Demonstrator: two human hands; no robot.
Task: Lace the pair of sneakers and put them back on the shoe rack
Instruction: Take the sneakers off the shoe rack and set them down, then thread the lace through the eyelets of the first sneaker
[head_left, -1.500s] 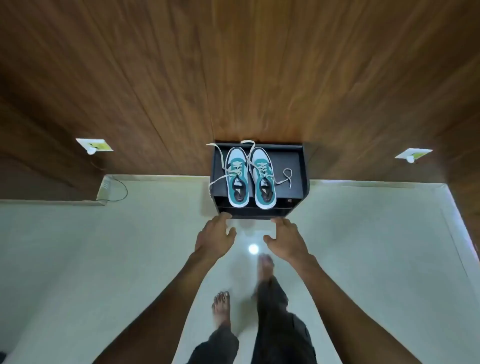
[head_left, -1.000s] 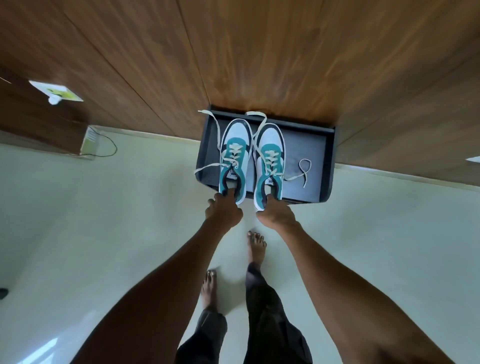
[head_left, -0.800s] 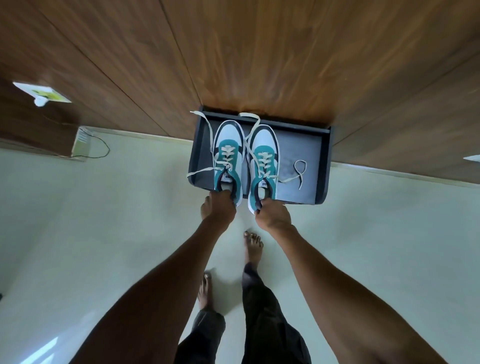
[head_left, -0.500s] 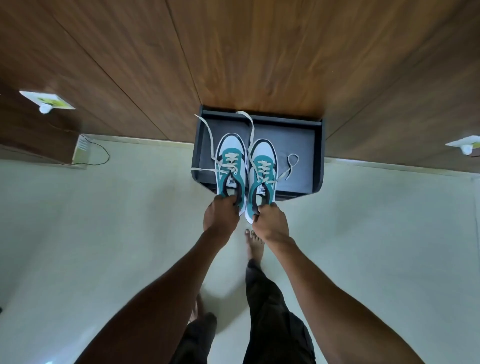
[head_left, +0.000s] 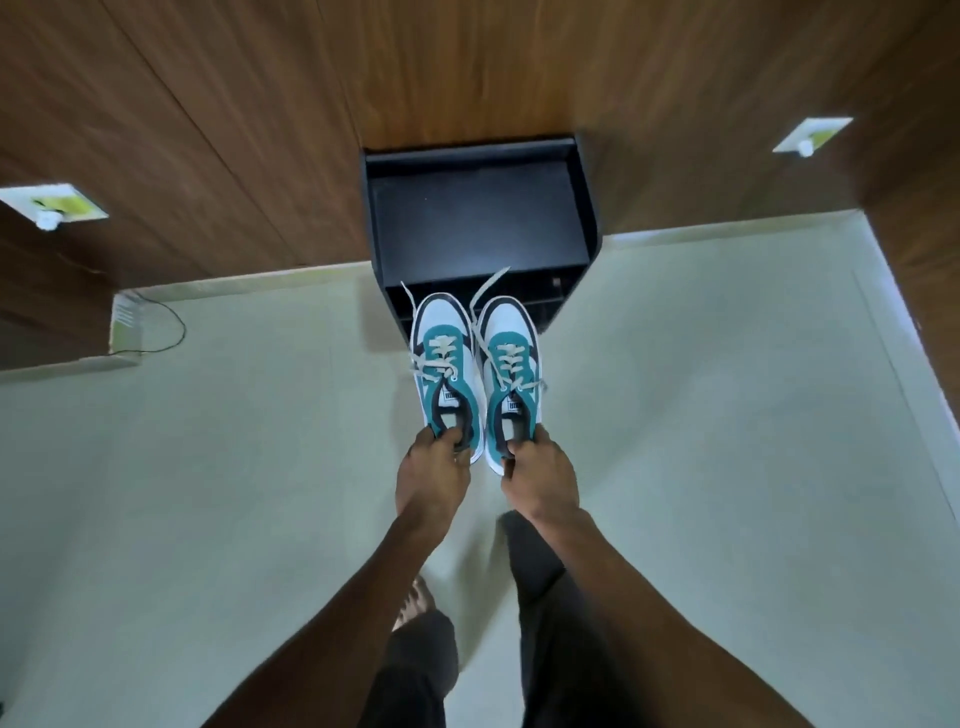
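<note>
Two teal, white and black sneakers hang side by side in the air in front of the black shoe rack (head_left: 478, 218). My left hand (head_left: 434, 475) grips the heel collar of the left sneaker (head_left: 441, 358). My right hand (head_left: 540, 480) grips the heel collar of the right sneaker (head_left: 511, 364). Their pale laces are loose, with ends trailing up past the toes. The rack's top shelf is bare, and a lower shelf shows under its front edge.
A wood-panelled wall (head_left: 467, 62) stands behind the rack. Pale floor (head_left: 208, 467) spreads all around. A small white box with a dark cable (head_left: 127, 322) lies at the left wall base. My legs and a bare foot (head_left: 413, 603) are below my arms.
My hands reached the rack, closed on the sneakers' heels and lifted both shoes off the top shelf toward me. The shelf is now bare and I have stepped back.
</note>
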